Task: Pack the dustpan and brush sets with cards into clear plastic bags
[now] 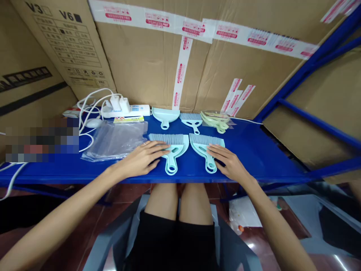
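Two light-blue brush-and-dustpan sets lie side by side near the front edge of the blue table. My left hand rests with fingers stretched out over the left edge of the left hand brush, which sits on its dustpan. On the other side, my right hand lays its spread fingers on the right side of the right hand brush, also on a dustpan. Behind them are a separate blue dustpan, a separate hand brush and a bagged green set.
Clear plastic bags lie to the left. Behind them stands a white power strip with plugs and looping cables. Cardboard walls the back, and a blue metal frame rises at the right. The table's front edge is close.
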Action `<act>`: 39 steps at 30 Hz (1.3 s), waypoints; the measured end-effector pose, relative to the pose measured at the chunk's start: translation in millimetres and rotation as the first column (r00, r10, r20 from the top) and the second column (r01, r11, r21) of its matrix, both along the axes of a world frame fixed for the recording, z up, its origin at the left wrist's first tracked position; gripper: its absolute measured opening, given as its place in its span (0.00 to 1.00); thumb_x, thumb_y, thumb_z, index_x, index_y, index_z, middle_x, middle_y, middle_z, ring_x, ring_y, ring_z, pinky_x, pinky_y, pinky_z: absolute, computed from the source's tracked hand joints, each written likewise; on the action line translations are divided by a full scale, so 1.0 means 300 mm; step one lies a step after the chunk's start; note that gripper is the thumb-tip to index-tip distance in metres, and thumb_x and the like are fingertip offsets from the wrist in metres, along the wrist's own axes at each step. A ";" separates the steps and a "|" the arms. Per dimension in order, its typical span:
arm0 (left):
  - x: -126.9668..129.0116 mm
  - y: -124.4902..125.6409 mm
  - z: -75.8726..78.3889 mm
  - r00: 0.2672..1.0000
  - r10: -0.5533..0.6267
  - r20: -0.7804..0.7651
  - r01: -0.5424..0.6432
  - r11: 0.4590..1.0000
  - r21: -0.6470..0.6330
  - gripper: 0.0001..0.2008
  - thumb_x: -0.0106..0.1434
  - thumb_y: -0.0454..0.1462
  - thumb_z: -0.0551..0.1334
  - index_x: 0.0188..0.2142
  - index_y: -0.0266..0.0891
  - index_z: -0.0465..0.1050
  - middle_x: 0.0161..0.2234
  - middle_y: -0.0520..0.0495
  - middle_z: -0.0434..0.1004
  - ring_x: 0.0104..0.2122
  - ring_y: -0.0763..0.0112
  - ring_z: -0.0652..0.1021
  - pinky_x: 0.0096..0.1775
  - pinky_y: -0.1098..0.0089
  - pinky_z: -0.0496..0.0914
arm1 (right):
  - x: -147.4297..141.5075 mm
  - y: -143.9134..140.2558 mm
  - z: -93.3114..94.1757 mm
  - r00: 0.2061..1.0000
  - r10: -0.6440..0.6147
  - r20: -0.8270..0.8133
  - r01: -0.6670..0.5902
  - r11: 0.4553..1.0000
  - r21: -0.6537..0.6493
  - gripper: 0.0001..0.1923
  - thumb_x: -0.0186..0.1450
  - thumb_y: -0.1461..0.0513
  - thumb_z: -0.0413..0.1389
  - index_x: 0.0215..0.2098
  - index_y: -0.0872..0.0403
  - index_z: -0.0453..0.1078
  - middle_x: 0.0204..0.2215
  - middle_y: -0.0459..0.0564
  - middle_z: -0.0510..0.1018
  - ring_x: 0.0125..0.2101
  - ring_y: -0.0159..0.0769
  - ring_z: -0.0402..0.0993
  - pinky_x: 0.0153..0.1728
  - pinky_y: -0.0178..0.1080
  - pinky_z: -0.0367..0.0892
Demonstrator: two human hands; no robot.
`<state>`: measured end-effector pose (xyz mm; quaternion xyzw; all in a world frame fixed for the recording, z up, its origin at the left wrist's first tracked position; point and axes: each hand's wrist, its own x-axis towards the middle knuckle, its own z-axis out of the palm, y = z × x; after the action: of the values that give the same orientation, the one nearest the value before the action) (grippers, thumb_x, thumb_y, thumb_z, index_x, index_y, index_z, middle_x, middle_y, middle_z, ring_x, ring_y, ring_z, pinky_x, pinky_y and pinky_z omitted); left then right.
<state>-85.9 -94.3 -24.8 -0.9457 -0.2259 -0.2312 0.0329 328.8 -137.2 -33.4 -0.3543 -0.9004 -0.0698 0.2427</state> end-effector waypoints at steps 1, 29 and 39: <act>0.007 -0.008 -0.024 1.000 0.008 0.009 -0.008 0.999 0.034 0.22 0.72 0.31 0.58 0.64 0.42 0.72 0.65 0.41 0.75 0.64 0.53 0.74 0.61 0.49 0.74 | 0.001 0.005 -0.003 1.000 0.003 -0.014 -0.003 1.000 0.002 0.28 0.72 0.69 0.56 0.68 0.49 0.70 0.65 0.55 0.76 0.67 0.48 0.70 0.67 0.58 0.68; 0.058 -0.010 -0.077 0.995 -0.057 -0.087 0.082 0.942 0.324 0.15 0.74 0.27 0.57 0.56 0.35 0.75 0.54 0.37 0.83 0.57 0.57 0.82 0.53 0.61 0.82 | -0.010 0.028 -0.002 0.987 0.118 0.108 -0.128 0.988 0.090 0.29 0.67 0.75 0.53 0.62 0.52 0.75 0.59 0.56 0.81 0.66 0.49 0.71 0.60 0.51 0.77; 0.073 0.009 -0.064 0.998 -0.051 0.028 0.044 0.977 0.210 0.11 0.71 0.28 0.56 0.48 0.36 0.74 0.49 0.38 0.83 0.53 0.59 0.83 0.48 0.63 0.81 | 0.003 0.049 -0.021 0.991 0.127 -0.032 -0.123 0.986 0.108 0.34 0.61 0.79 0.47 0.59 0.54 0.76 0.59 0.59 0.80 0.63 0.46 0.75 0.56 0.49 0.78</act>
<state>-64.1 -91.7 -43.9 -0.9382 -0.1783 -0.2699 0.1231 329.8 -122.6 -39.8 -0.2851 -0.9109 -0.0954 0.2825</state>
